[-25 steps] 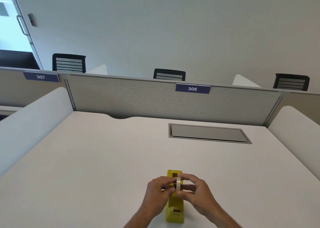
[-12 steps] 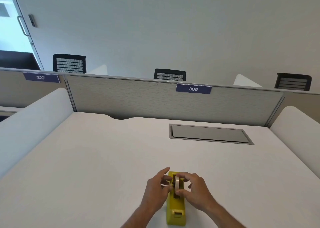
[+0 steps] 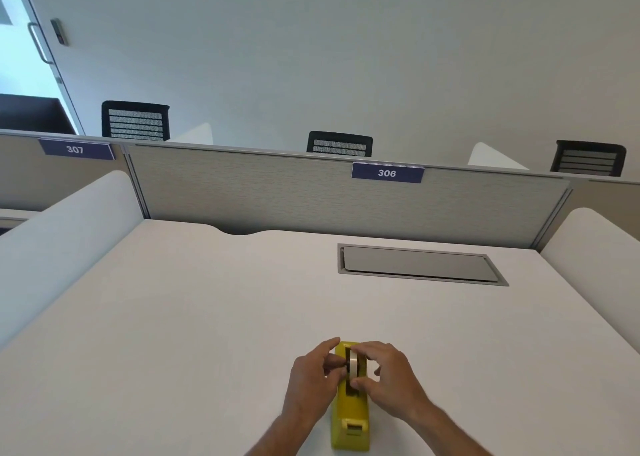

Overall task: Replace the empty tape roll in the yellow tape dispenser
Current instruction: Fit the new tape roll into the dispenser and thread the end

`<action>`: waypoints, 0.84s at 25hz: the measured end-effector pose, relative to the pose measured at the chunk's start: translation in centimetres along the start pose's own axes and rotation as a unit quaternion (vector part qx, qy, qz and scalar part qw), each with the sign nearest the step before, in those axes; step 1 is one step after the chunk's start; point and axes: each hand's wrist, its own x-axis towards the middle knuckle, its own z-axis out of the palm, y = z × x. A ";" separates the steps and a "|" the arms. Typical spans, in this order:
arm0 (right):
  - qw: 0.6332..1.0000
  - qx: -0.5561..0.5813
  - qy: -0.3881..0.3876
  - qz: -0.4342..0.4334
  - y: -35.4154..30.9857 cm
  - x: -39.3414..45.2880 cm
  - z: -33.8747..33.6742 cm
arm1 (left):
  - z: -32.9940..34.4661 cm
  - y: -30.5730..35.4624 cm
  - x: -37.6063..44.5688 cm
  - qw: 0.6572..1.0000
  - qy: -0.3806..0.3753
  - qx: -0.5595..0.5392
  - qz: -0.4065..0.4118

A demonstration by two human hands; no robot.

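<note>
Near my edge of the white tabletop (image 3: pixel 207 317), the yellow plastic tape dispenser (image 3: pixel 350 417) runs lengthwise away from me, and my left hand (image 3: pixel 311 381) and right hand (image 3: pixel 391 374) together pinch the pale upright tape roll (image 3: pixel 353 365) over its cradle.

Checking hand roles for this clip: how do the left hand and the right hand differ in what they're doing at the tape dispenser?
The left hand sits at the left side of the yellow tape dispenser, fingertips at the roll's hub; the right hand arches over from the right, pinching the tape roll by its rim. The left index finger points away from the person; the right hand's fingers curl. Both are bare and work the same roll, which is in the dispenser's slot.
</note>
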 end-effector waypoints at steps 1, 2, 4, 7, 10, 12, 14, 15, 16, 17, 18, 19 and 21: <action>1.000 0.002 0.002 -0.001 0.1 0.0 0.1 | 0.0 -0.2 0.0 1.000 -0.001 0.006 0.004; 1.000 0.003 0.001 -0.002 0.2 0.0 0.2 | 0.0 -0.4 0.0 1.000 -0.002 0.011 0.010; 1.000 0.006 0.000 -0.006 0.3 0.0 0.2 | 0.0 -0.7 0.0 0.999 -0.001 0.022 0.024; 1.000 0.008 -0.004 -0.008 0.4 0.0 0.3 | 0.1 -1.1 0.0 0.999 -0.002 0.034 0.035; 1.000 0.005 -0.008 -0.012 0.5 0.0 0.4 | 0.2 -1.3 0.2 0.999 0.002 0.030 0.042; 1.000 0.005 -0.008 -0.012 0.6 0.1 0.5 | 0.3 -1.4 0.2 0.998 0.004 0.032 0.046; 1.000 0.006 -0.005 -0.007 0.8 0.1 0.6 | 0.4 -1.5 0.3 0.998 0.004 0.033 0.046; 1.000 0.008 -0.006 -0.005 0.9 0.1 0.7 | 0.4 -1.5 0.3 0.998 0.002 0.031 0.045; 1.000 0.009 -0.007 -0.003 0.9 0.0 0.8 | 0.5 -1.6 0.3 0.998 0.001 0.030 0.046; 1.000 0.009 -0.009 -0.001 0.9 -0.1 0.9 | 0.5 -1.7 0.3 0.998 0.000 0.030 0.049; 1.000 0.008 -0.010 -0.001 0.9 -0.2 0.9 | 0.5 -1.8 0.2 0.998 -0.001 0.030 0.055; 1.000 0.007 -0.009 -0.003 0.9 -0.3 1.0 | 0.5 -1.8 0.2 0.998 -0.003 0.028 0.062; 1.000 0.010 -0.004 -0.009 1.0 -0.4 1.0 | 0.5 -1.8 0.1 0.997 -0.008 0.019 0.072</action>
